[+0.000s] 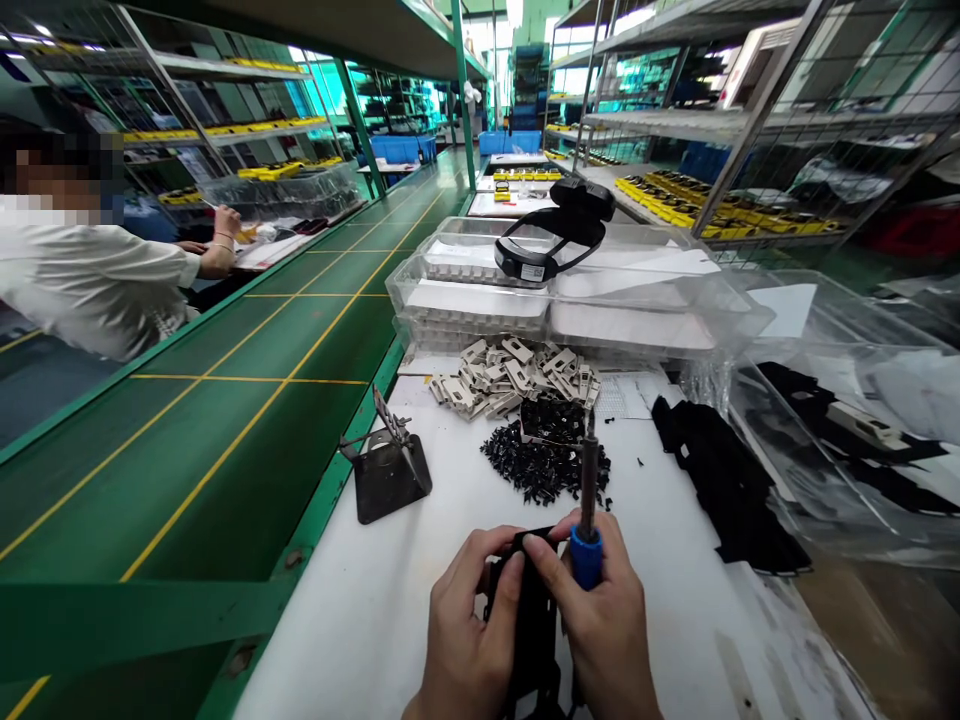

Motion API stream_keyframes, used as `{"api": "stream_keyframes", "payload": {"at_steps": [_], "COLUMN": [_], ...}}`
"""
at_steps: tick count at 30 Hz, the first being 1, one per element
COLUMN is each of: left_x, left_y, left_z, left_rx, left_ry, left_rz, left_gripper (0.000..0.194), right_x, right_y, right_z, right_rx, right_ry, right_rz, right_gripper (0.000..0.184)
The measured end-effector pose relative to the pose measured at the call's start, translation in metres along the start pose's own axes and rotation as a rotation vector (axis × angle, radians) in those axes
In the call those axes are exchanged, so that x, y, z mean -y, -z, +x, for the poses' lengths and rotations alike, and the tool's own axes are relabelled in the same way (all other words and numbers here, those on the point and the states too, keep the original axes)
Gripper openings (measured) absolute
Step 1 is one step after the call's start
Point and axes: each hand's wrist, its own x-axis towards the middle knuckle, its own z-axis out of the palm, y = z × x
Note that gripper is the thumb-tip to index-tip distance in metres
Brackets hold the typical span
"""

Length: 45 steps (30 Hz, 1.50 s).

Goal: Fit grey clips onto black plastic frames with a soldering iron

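Low in the head view, my left hand (474,620) is closed on a thin black part (534,630), its thumb pressed near the upper edge. My right hand (606,610) pinches the same part with its thumb. It also grips a soldering iron (588,500) with a blue collar, its metal tip pointing up and away. Fingers hide much of the part and the iron's lower handle. Just beyond lies a heap of small black pieces (532,462), with a small open box (553,420) of them at its back. A pile of beige plastic parts (514,375) sits behind.
A metal soldering-iron stand (391,475) is on the white table (337,620) at left. Clear plastic trays (465,295) bear a black headset (529,262). Black cloth-like pieces (720,480) lie right. A green conveyor (285,360) runs along the left; a person (82,270) sits across it.
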Motion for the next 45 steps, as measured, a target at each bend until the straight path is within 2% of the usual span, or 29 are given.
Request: {"api": "stream_keyframes", "payload": {"at_steps": [2,4,7,10,15,21,24,26,32,36,40,45], "left_x": [-0.001,-0.003,-0.004,-0.004,-0.002,0.001,0.004,0.004,-0.004,-0.008,-0.008,-0.001], "left_y": [0.0,0.001,0.002,0.001,-0.003,0.0,0.003,0.004,-0.001,-0.003,-0.003,0.003], "left_z": [-0.001,-0.001,-0.001,-0.001,-0.003,-0.005,-0.005,-0.004,-0.004,-0.005,-0.005,-0.006], "left_rx": [-0.004,0.002,0.017,0.022,-0.017,0.055,0.108,0.103,0.076,0.061,0.045,0.159], "left_ry": [-0.008,-0.017,-0.01,0.035,0.092,0.052,0.027,0.033,0.152,0.199,0.176,0.13], "left_rz": [-0.011,-0.016,-0.006,-0.011,-0.049,0.031,0.078,0.083,0.0,-0.042,-0.053,-0.01], "left_gripper": [0.016,0.017,0.017,0.018,0.021,0.024,0.026,0.026,0.028,0.026,0.02,0.02], "right_x": [-0.001,-0.003,-0.003,-0.002,-0.002,0.002,0.005,0.003,-0.003,0.004,0.013,0.013], "right_y": [0.001,0.003,0.004,0.005,0.008,0.015,0.017,0.018,0.025,0.026,0.024,0.024], "right_z": [0.002,0.004,0.005,0.007,0.011,0.02,0.022,0.021,0.019,0.017,0.015,0.017], "right_rx": [-0.025,0.018,0.132,0.164,0.174,0.266,0.277,0.276,0.316,0.295,0.255,0.251], "right_ry": [-0.092,-0.21,-0.295,-0.27,-0.251,-0.232,-0.196,-0.179,-0.144,-0.167,-0.158,-0.167], "right_rz": [0.047,0.109,0.217,0.251,0.19,0.13,0.07,0.028,0.081,0.099,0.096,0.092], "right_gripper": [0.044,0.056,0.056,0.049,0.048,0.044,0.041,0.039,0.036,0.037,0.035,0.036]}}
